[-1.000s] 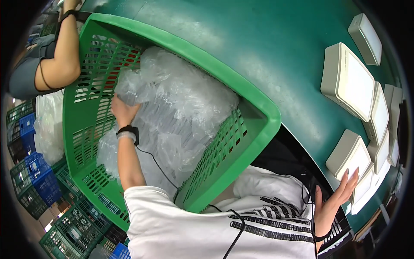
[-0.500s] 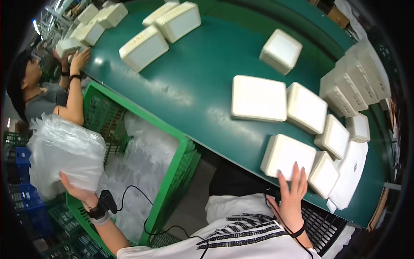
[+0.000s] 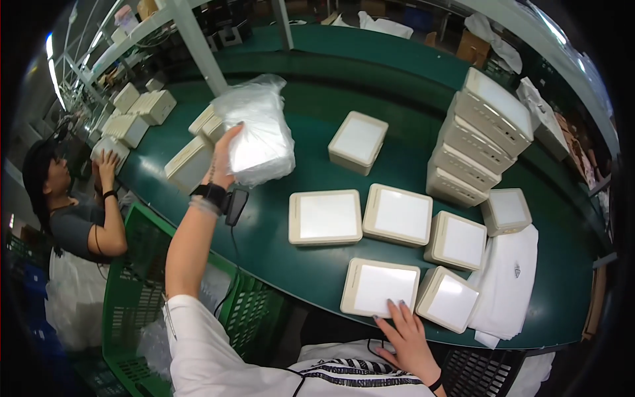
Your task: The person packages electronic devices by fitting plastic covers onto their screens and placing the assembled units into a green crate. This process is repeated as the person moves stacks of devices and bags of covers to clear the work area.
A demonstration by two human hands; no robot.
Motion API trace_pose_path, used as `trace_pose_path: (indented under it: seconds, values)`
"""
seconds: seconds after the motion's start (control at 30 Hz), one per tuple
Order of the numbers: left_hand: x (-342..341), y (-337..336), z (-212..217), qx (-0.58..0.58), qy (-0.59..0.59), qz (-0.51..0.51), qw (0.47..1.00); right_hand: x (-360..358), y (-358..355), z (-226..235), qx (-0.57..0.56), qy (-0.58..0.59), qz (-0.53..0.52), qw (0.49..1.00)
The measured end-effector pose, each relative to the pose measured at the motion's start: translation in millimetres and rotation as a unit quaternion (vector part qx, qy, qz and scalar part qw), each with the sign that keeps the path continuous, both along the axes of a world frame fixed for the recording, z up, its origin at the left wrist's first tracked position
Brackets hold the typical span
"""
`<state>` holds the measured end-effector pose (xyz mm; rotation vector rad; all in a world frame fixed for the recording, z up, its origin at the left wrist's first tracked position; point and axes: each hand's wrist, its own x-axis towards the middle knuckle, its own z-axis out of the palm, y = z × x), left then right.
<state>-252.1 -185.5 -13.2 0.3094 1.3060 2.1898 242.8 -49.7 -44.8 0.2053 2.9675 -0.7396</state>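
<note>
Holding bag [image 3: 261, 142] w/ L fingers [image 3: 233, 133] inside table [image 3: 311, 268] edge; resting spread R fingers [image 3: 405, 314] on nr box [image 3: 378, 283]; blocked rt by stack [image 3: 473, 145].

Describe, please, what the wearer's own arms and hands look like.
The left arm has a white sleeve, a black wristband with a boxy dark device and thin cable, a pale band beside it, and dark markings near the wrist. The right hand has dark-looking nails and another black band.
</note>
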Motion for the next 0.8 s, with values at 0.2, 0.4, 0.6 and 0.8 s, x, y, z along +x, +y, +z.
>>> trace_pose_path:
  seconds: [0.2,0.4,0.6,0.8]
  values:
    - [-33.5,51.1,-24.8,-0.077,-0.038,-0.099,0.991,-1.6,-0.9,-1.2,-0.044,-0.027,-0.023,0.998]
    - [-24.4,66.6,-26.0,-0.069,-0.026,-0.12,0.99,-0.9,0.1,-5.5,-0.056,-0.013,-0.049,0.997]
    - [-7.7,71.8,-4.6,-0.016,-0.007,-0.13,0.991,0.7,9.0,20.2,-0.098,-0.02,-0.022,0.995]
    - [25.7,32.0,-3.6,0.124,-0.095,-0.127,0.98,-45.1,57.1,119.3,-0.145,-0.044,0.003,0.988]
